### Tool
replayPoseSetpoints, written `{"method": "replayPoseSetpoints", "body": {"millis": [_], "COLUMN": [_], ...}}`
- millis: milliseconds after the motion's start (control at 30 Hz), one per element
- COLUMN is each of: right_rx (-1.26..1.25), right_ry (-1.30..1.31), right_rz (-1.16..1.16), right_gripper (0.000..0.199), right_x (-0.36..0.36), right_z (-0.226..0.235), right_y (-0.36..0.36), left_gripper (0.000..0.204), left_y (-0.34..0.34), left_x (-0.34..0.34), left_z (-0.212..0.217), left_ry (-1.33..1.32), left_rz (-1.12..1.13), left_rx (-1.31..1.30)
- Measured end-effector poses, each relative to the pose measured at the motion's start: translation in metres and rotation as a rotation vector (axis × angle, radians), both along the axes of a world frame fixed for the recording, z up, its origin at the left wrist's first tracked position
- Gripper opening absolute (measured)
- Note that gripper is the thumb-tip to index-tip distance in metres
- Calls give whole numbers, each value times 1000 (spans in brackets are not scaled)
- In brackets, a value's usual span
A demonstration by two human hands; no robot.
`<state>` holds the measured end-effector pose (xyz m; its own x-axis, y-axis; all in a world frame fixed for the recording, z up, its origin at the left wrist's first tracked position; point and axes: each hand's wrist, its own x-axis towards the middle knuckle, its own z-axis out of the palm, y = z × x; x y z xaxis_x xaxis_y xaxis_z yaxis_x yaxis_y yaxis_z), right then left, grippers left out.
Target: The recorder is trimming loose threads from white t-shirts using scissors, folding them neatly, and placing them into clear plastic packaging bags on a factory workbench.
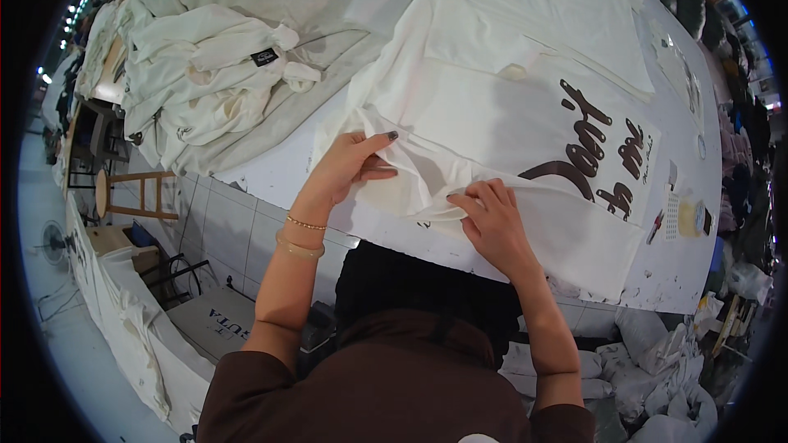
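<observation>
1. While the white shirt (492,131) lies spread over the table (275,160), we find its near part raised into a loose fold (427,174), dark lettering (587,160) off to the right.
2. Handling this well, we judge, calls for a light touch: even tension from side to side, layers lined up, no stray crease pressed in.
3. Now the left hand (345,166): we see the upper digit across the cloth, other fingers apart below; whether they pinch, we cannot tell.
4. And the right hand (495,226)! Fingers bent, close together, seemingly pinching the fold.
5. Both forearms (291,287) angle inward from below, and we note the left hand reaching slightly farther forward.
</observation>
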<state>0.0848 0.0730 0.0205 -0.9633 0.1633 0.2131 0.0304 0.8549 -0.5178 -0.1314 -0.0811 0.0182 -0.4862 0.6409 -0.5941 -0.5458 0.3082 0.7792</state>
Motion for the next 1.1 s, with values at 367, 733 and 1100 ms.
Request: {"method": "replayPoseSetpoints", "body": {"millis": [367,733,1100], "right_rx": [140,128,48], "right_ry": [197,97,174], "right_rz": [-135,-109,-620], "right_gripper": [25,34,53], "right_x": [14,25,77], "right_z": [-16,0,-10], "right_y": [5,0,34], "left_gripper": [22,14,27], "left_y": [8,26,-13], "left_x": [-9,-1,-22], "left_z": [5,-28,-40], "left_ry": [528,1505,1648], "left_rz": [80,200,157], "left_rx": [-78,-346,-371]}}
